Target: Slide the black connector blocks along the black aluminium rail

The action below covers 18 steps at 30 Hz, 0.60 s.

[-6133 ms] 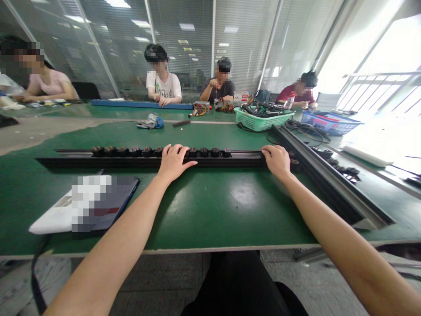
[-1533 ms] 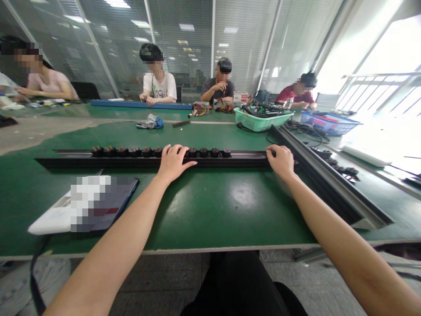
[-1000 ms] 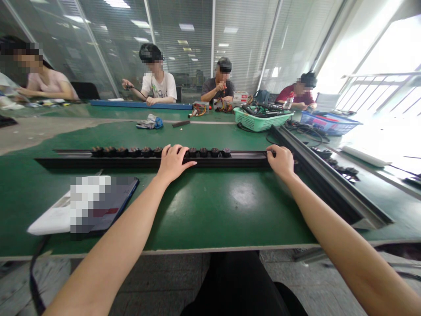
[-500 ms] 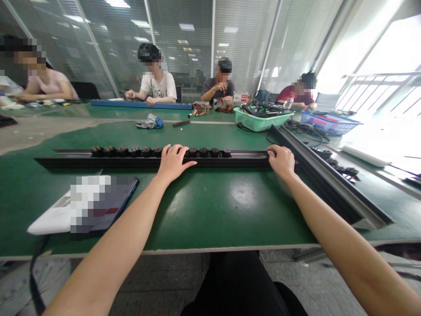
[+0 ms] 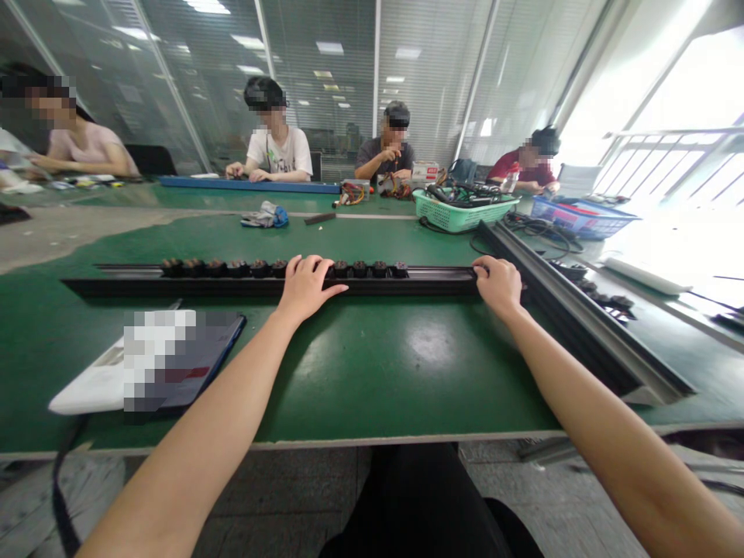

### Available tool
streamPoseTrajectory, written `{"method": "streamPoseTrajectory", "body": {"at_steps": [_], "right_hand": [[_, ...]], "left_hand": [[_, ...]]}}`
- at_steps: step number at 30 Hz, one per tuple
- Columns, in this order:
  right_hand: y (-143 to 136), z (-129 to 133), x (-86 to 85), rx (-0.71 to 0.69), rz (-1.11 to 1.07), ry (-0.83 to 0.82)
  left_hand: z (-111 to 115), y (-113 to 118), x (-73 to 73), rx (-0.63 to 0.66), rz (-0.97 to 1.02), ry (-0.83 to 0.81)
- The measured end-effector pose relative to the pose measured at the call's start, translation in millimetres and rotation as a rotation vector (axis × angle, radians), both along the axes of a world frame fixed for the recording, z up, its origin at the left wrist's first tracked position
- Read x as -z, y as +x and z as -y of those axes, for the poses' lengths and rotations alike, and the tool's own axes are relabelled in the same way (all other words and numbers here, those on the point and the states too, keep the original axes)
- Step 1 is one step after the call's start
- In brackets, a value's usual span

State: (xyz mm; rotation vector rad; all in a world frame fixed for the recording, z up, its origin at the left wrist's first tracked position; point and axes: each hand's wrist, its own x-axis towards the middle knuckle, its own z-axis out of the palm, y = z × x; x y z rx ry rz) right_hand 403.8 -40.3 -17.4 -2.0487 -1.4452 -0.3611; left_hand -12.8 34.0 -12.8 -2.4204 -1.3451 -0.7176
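Observation:
Across the green table (image 5: 372, 387) lies a long black metal rail (image 5: 401, 287). Several round black parts (image 5: 216, 267) stand in a row along its groove. My left hand (image 5: 307, 287) wraps over the rail near its middle, thumb on the front face and fingers across the top, covering part of the row. At the rail's right end, my right hand (image 5: 501, 284) is closed around it with bent fingers; the fingertips are partly hidden.
A second dark rail (image 5: 581, 310) lies slantwise at the right, with more round parts (image 5: 610, 301) beyond it. A tablet-like device (image 5: 201, 364) and white object (image 5: 87, 384) lie front left. A green basket (image 5: 465, 213), gloves (image 5: 265, 215) and several people are across the table.
Both my hands and the rail stay where they were. Across the table, the person in the white shirt has shifted their hands slightly.

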Motion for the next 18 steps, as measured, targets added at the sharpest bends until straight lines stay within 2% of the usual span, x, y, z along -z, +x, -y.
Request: {"method": "streamPoseTrajectory", "body": {"at_steps": [18], "right_hand": [[-1.3,3.2,-2.1,0.015,-0.018,0.01]], "left_hand": [[0.6,-0.5,-0.2,-0.001,-0.01,0.012]]}}
